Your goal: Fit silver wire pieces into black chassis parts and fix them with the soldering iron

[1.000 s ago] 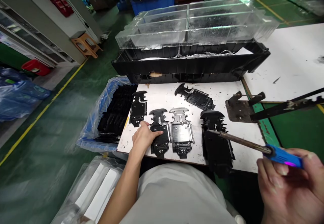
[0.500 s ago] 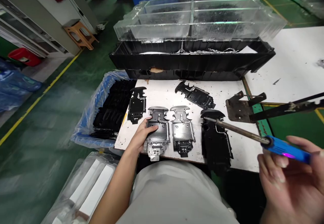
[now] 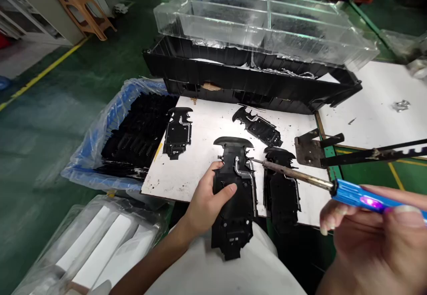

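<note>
My left hand (image 3: 210, 197) grips the left edge of a black chassis plate (image 3: 233, 206), thumb on top, the plate lifted near my lap. A silver strip runs along its right side. In my right hand (image 3: 376, 237) is a blue soldering iron (image 3: 363, 199) with a lit purple light; its tip points left, at the upper right edge of the held plate. Whether the tip touches cannot be made out. Similar plates lie on the white table: one at the left (image 3: 178, 135), one tilted at the back (image 3: 262, 128), and a stack (image 3: 283, 190) under the iron.
A black tray (image 3: 233, 70) with clear plastic trays (image 3: 273, 32) on it stands at the back. Left of the table is a blue bin (image 3: 96, 130) lined with plastic, full of black parts. A metal stand (image 3: 310, 150) sits at the right edge.
My left hand has raised a plate toward me; two plates lay side by side there before. The iron's tip has moved left to its edge. The view has shifted.
</note>
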### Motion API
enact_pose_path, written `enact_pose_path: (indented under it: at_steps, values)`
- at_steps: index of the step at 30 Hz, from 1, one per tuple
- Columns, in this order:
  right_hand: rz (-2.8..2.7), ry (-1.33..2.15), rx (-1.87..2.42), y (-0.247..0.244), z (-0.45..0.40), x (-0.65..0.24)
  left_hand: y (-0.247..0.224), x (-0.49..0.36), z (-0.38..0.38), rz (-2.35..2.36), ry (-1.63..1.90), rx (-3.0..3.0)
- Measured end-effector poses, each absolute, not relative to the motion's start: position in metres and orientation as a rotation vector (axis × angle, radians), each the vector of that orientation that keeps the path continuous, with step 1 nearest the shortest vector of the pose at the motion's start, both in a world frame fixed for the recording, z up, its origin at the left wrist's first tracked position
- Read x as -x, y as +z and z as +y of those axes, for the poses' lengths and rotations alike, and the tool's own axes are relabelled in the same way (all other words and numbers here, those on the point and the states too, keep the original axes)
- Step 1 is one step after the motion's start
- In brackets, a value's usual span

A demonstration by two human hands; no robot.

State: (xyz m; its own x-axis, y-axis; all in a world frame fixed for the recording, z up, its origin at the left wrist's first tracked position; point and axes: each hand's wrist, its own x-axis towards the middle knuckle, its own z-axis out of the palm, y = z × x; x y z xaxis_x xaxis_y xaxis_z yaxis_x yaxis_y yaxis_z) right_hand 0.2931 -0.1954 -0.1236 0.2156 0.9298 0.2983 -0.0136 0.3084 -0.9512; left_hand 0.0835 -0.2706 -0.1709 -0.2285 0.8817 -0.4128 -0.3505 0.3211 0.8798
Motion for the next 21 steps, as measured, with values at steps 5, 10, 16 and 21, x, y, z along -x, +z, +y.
enact_pose_path:
  at_steps: [5, 10, 16, 21]
  values:
    - [-1.147, 0.789, 1.074, -0.120, -0.200, -0.279, -0.164, -0.081, -0.274, 1.327, 1.215, -0.686]
    - [-1.205, 0.776, 1.030, -0.120, -0.201, -0.274, -0.163, -0.078, -0.276, 1.341, 1.202, -0.743]
    - [-1.245, 0.766, 1.013, -0.118, -0.199, -0.269, -0.162, -0.077, -0.279, 1.343, 1.195, -0.770]
    - [-1.261, 0.763, 1.007, -0.118, -0.199, -0.268, -0.162, -0.077, -0.280, 1.365, 1.184, -0.784]
